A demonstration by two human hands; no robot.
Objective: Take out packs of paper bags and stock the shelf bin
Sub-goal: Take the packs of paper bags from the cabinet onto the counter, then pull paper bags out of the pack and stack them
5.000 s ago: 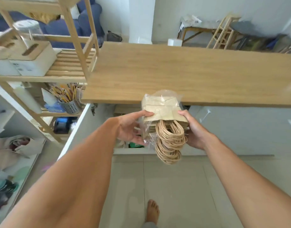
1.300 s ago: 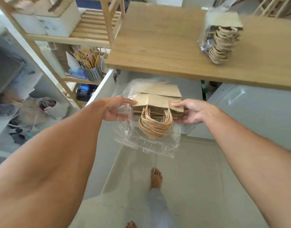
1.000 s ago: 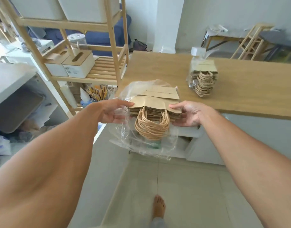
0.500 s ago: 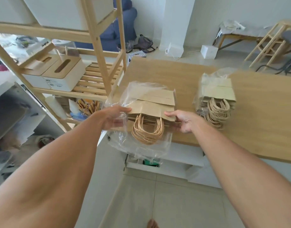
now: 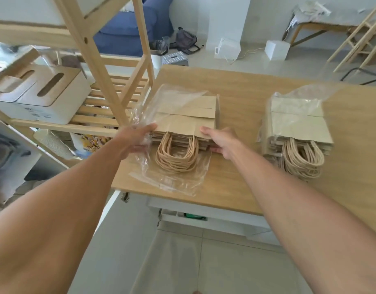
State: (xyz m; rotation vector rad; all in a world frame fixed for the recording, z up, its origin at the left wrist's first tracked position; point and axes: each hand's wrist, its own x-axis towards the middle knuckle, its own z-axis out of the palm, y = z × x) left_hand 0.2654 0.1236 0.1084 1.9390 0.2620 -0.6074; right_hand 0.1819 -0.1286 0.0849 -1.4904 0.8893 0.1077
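A pack of brown paper bags (image 5: 186, 122) with twisted paper handles lies in a loose clear plastic wrap on the left part of the wooden table (image 5: 242, 96). My left hand (image 5: 136, 139) grips its left side through the plastic. My right hand (image 5: 222, 141) holds its right side, thumb on top. A second wrapped pack of paper bags (image 5: 297, 128) lies on the table to the right, apart from both hands.
A wooden shelf rack (image 5: 110, 81) stands to the left of the table, with white boxes with slotted wooden lids (image 5: 40, 96) on a slatted shelf. White drawers (image 5: 204, 213) sit under the table. The tiled floor lies below.
Both hands have carried the pack up and forward from below the table edge and now rest it on the table's left part, next to the first pack.
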